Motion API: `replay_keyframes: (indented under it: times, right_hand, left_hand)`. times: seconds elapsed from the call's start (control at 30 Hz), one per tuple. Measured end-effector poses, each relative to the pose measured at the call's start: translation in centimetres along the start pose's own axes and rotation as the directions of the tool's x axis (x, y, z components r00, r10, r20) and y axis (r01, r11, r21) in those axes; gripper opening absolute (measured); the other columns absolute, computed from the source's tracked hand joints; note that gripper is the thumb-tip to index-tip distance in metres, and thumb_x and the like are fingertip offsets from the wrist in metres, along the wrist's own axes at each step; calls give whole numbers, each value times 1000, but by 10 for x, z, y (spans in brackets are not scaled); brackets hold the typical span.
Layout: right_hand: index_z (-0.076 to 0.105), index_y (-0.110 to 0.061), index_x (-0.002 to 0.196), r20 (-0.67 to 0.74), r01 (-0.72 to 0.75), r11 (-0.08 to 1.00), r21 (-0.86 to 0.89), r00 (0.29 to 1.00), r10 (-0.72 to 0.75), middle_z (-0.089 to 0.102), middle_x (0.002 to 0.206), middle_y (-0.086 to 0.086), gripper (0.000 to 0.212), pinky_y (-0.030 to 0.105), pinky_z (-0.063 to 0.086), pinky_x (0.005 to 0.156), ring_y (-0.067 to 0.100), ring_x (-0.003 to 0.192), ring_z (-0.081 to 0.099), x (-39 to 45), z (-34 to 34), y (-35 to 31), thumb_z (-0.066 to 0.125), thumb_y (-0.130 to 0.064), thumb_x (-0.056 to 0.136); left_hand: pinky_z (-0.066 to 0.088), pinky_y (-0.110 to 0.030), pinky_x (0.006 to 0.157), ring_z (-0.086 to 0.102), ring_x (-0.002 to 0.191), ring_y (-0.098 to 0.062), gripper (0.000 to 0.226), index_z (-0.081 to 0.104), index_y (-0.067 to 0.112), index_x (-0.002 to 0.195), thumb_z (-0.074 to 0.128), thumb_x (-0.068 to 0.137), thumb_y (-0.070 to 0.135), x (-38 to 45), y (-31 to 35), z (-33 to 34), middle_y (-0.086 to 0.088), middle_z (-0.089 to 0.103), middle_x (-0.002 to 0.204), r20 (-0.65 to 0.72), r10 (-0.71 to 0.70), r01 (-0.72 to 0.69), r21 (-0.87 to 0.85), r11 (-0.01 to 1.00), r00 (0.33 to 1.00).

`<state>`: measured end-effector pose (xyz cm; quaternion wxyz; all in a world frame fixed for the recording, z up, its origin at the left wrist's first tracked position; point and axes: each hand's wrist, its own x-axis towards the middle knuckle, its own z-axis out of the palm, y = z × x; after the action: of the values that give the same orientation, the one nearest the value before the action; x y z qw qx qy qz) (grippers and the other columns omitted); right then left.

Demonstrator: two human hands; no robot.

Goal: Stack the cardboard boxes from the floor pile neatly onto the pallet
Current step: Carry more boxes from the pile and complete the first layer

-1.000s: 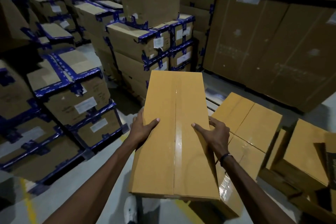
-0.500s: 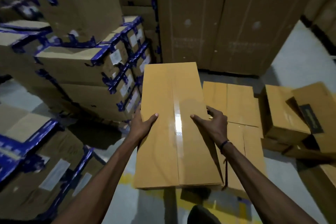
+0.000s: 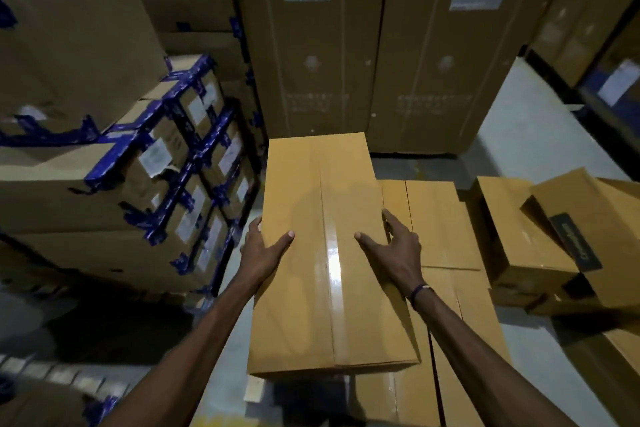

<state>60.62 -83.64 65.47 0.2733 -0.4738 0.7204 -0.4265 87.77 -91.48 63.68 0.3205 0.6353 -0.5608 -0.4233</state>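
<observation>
I hold a long tan cardboard box (image 3: pixel 311 204), sealed with clear tape down its middle, lengthwise in front of me. My left hand (image 3: pixel 263 248) grips its left edge with the thumb on top. On the right edge sits my right hand (image 3: pixel 398 248), thumb also on top. Under and to the right of the held box lie flat tan boxes (image 3: pixel 446 229) of the same kind, laid side by side low down. The pallet's light wooden corner (image 3: pixel 254 392) peeks out below the held box. Loose tan boxes (image 3: pixel 512 229) lie tumbled at the right.
Stacks of brown cartons with blue tape (image 3: pixel 173 163) rise at the left. Tall strapped cartons (image 3: pixel 381 62) form a wall behind. Grey floor (image 3: pixel 526 139) runs off to the upper right beside more stacked cartons (image 3: pixel 588 10).
The view has swung further right and the held box has moved with it over the left side of the flat boxes. Both hands keep the same grip.
</observation>
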Motion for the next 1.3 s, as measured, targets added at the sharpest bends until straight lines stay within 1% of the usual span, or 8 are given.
replay_keyframes:
  times: [0.13,0.27,0.37,0.53,0.7,0.87,1.1,1.3]
  right_hand:
    - [40,-13,156,58,-26,999,-23,998,28,49,155,7,94,38,41,112,26,143,46,63,21,5,82,-50,81]
    - [38,-15,157,95,-27,1000,-11,995,28,48,156,3,90,39,41,116,19,143,44,125,45,16,81,-46,84]
    - [38,-17,157,148,-29,999,13,989,27,51,152,0,81,26,36,108,6,131,43,170,67,28,79,-33,89]
    - [37,-19,157,184,-43,999,6,982,42,52,151,1,76,22,33,103,7,128,43,249,118,70,77,-26,92]
    - [33,-20,158,203,-106,994,-2,974,104,48,154,1,79,23,32,104,19,140,44,325,177,136,77,-27,92]
    - [36,-15,156,179,-195,981,-12,965,194,52,150,1,76,19,34,100,6,124,45,380,230,217,76,-26,92]
    - [30,-14,159,174,-277,959,-58,943,283,39,161,8,89,38,36,115,26,148,37,435,293,316,78,-39,89]
    - [34,-17,158,174,-322,943,-78,927,331,40,160,8,94,43,40,116,26,147,38,475,325,380,82,-46,83]
  left_hand:
    - [47,-34,96,57,114,-17,83,33,17,153,79,88,41,61,9,9,2,55,130,-3,24,-24,-1,1000,1000]
    - [50,-37,95,59,117,-21,83,35,17,149,80,86,45,131,1,15,-1,56,133,13,-21,21,12,1000,1000]
    - [50,-36,90,61,113,-23,81,37,15,145,81,85,48,186,-17,25,-6,58,132,16,-73,72,18,997,997]
    - [54,-47,97,63,112,-22,89,39,23,140,81,74,66,281,-67,57,-5,61,132,52,-120,119,24,993,991]
    - [52,-45,101,60,116,-22,81,36,20,143,81,84,50,368,-116,102,-3,57,133,78,-110,112,-15,994,991]
    - [52,-40,95,59,114,-18,69,37,23,138,79,87,43,445,-176,152,0,53,130,132,-90,95,-34,995,987]
    - [52,-30,81,60,105,-5,65,38,25,137,78,89,42,520,-253,211,2,56,126,179,-95,105,-46,993,979]
    - [52,-40,97,58,116,-18,70,34,26,140,78,88,45,574,-308,255,4,51,132,248,-126,136,-27,990,961]
